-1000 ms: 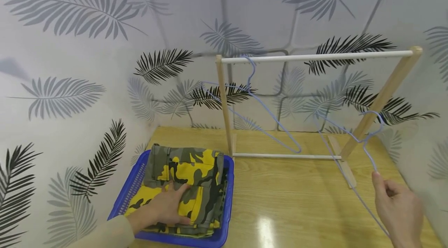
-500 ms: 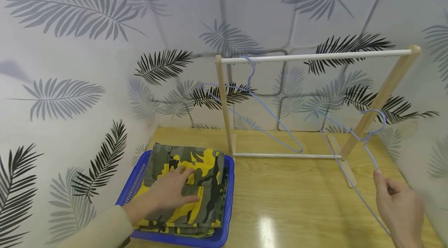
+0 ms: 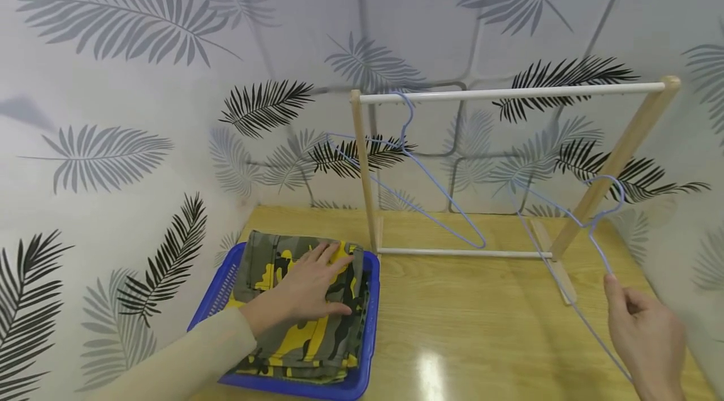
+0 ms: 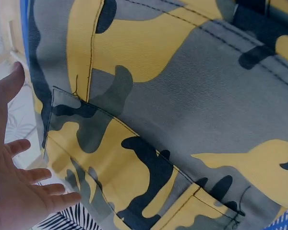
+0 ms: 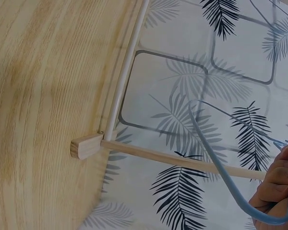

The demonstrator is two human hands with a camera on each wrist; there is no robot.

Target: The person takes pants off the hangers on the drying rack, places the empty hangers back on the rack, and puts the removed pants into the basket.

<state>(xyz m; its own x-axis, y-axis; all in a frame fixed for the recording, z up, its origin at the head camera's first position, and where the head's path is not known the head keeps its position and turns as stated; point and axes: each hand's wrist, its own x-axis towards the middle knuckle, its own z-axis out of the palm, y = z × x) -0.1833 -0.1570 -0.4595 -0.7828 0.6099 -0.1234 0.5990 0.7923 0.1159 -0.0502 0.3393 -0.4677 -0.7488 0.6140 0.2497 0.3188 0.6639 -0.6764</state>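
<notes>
My left hand (image 3: 308, 285) is spread over a folded yellow, grey and black camouflage garment (image 3: 308, 344). The garment lies on top in a blue plastic basket (image 3: 370, 325), with more folded cloth under it. Close up in the left wrist view, the fingers (image 4: 33, 176) are extended beside the cloth (image 4: 158, 96), which shows stitched seams and a pocket; whether they touch it I cannot tell. On the right, my right hand (image 3: 645, 332) grips a light blue wire hanger (image 3: 601, 253), its hook pointing up. The right wrist view shows curled fingers (image 5: 276, 191) around the hanger wire (image 5: 225, 177).
A small rack with wooden posts (image 3: 364, 175) and a white top rail (image 3: 509, 93) stands at the back of the wooden table (image 3: 452, 307). A second blue hanger (image 3: 438, 184) hangs from the rail's left end. Leaf-patterned walls (image 3: 141, 105) enclose the table.
My left hand lifted slightly from the garment's lower middle, then moved up and right to its upper part. My right hand and its hanger have stayed nearly still.
</notes>
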